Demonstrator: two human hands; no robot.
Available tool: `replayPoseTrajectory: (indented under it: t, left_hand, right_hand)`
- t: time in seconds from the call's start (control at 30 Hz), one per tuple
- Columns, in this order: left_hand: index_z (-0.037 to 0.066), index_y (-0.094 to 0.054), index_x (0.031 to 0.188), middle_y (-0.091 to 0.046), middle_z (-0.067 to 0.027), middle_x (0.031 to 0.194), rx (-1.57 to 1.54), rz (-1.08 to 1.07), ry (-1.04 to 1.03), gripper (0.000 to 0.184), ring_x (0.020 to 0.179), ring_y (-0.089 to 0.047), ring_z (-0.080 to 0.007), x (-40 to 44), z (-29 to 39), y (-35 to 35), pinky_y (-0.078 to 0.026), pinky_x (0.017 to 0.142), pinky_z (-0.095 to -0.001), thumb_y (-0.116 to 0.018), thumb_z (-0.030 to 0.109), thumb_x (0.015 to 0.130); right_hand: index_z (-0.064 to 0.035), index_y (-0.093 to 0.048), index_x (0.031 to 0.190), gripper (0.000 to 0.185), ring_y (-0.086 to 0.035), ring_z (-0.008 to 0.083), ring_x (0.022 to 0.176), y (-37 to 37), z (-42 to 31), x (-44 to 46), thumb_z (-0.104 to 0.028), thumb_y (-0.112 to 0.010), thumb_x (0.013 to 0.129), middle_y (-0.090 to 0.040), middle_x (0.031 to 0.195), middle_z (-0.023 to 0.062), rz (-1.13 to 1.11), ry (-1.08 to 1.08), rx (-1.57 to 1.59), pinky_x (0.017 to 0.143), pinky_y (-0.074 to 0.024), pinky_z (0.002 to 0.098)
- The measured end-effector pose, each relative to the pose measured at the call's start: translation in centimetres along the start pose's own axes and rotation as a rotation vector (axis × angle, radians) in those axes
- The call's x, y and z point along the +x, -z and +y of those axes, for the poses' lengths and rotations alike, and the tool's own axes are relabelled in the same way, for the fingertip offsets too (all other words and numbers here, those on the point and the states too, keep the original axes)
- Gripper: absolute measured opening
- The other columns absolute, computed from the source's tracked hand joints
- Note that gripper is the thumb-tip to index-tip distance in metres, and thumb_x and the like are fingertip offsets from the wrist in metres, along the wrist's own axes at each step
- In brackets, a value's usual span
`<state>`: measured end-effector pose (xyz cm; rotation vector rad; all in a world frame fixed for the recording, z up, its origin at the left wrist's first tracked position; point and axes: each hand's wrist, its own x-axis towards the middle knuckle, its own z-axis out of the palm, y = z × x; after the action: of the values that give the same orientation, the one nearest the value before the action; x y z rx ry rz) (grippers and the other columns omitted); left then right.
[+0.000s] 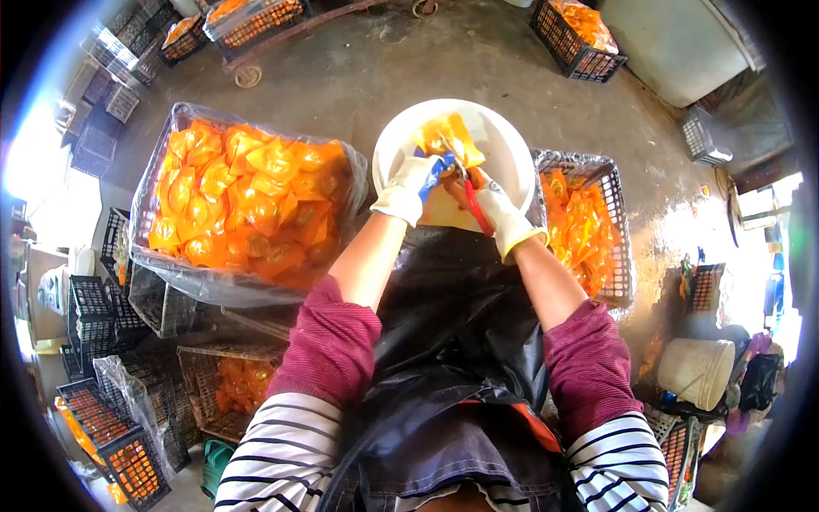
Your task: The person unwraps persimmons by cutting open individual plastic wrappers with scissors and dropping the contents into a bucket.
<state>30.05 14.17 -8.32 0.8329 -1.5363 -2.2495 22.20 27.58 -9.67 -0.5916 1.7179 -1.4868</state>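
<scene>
Over a white basin (401, 128), my left hand (411, 186), in a white glove with blue fingertips, is closed on an orange plastic packet (452, 136). My right hand (499, 213), also in a white glove, grips red-handled scissors (474, 203). Their metal tips meet the packet's near side beside my left fingers; whether the blades are apart cannot be made out. Left of the basin stands a plastic-lined crate (153, 192), heaped with shiny orange packets (247, 192) that have round things inside. A second lined crate (621, 205) on the right holds more of them.
A black apron (461, 299) covers my lap below the basin. Under the left crate sits another crate (192, 367) with orange contents. Black crates (119, 435) stack at lower left. Across the wet floor (358, 60) are a wheeled cart (256, 64) and a filled crate (576, 51).
</scene>
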Motion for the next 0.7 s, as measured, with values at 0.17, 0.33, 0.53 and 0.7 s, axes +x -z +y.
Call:
replayPoseTrajectory:
  t: [0.17,0.33,0.53,0.7]
  left_hand:
    - [0.007,-0.049,0.130,-0.060,-0.0067,0.110,-0.053,-0.013,0.080,0.061,0.099,-0.056,-0.0160,-1.2,2.0,-0.8,-0.049,0.082,-0.0276,-0.076,0.009,0.075]
    - [0.004,-0.047,0.132,-0.059,-0.0070,0.117,0.402,0.031,-0.096,0.054,0.104,-0.057,-0.0189,0.4,-0.1,0.1,-0.047,0.087,-0.0265,-0.070,0.011,0.083]
    - [0.005,-0.053,0.127,-0.059,-0.0081,0.117,0.243,0.009,-0.126,0.047,0.104,-0.056,-0.0190,0.5,0.0,0.5,-0.050,0.085,-0.0272,-0.068,0.009,0.083]
    - [0.005,-0.063,0.115,-0.064,-0.0088,0.107,0.045,-0.067,-0.186,0.029,0.095,-0.060,-0.0193,-1.6,2.6,-0.1,-0.052,0.079,-0.0275,-0.065,0.014,0.088]
  right_hand:
    - [-0.0090,-0.062,0.111,0.028,-0.057,0.0110,0.070,1.0,-2.5,-1.1,-0.027,-0.063,0.090,-0.062,0.089,0.0022,-0.025,-0.233,-0.144,0.054,-0.0430,0.0226]
    - [-0.0103,-0.062,0.112,0.025,-0.058,0.0122,0.069,0.4,-0.2,-0.3,-0.023,-0.060,0.091,-0.062,0.089,0.0027,0.052,-0.048,-0.012,0.053,-0.0429,0.0228]
    - [-0.0106,-0.061,0.110,0.025,-0.059,0.0129,0.066,1.3,-3.3,-1.7,-0.027,-0.059,0.091,-0.062,0.086,0.0031,-0.039,-0.301,0.141,0.052,-0.0426,0.0234]
    - [-0.0102,-0.061,0.108,0.030,-0.059,0.0123,0.063,1.3,-3.3,-1.4,-0.032,-0.063,0.089,-0.062,0.084,0.0035,-0.096,-0.208,-0.055,0.050,-0.0431,0.0232]
